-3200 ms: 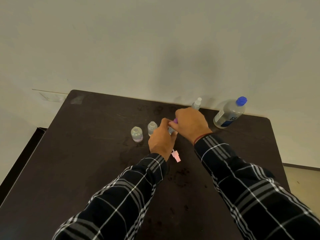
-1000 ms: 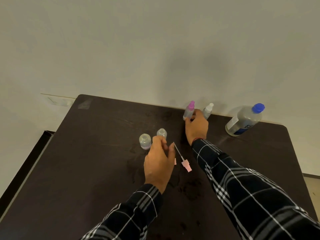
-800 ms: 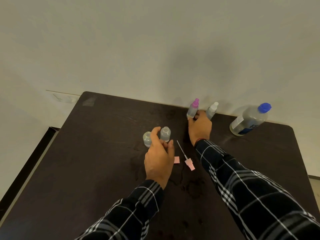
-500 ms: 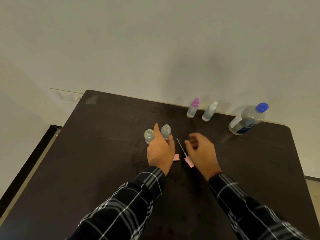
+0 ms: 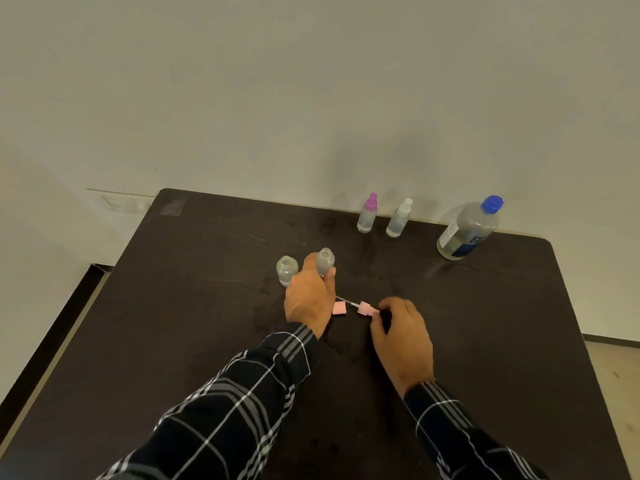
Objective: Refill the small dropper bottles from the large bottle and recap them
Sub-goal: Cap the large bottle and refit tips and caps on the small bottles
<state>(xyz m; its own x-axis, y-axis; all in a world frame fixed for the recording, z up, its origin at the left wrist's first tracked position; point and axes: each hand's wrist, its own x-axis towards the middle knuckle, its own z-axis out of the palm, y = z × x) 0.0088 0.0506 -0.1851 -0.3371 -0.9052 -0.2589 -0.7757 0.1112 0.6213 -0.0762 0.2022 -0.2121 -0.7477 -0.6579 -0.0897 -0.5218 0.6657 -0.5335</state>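
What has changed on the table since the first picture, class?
The pink-capped bottle, capped earlier, was set at the back beside the white-capped bottle. The right hand let it go, came forward and took hold of the pink dropper insert. The left hand gripped an open bottle. The large bottle and second open bottle stayed put.

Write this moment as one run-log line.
left hand: grips open small bottle | right hand: pinches pink dropper cap | large bottle: capped, untouched
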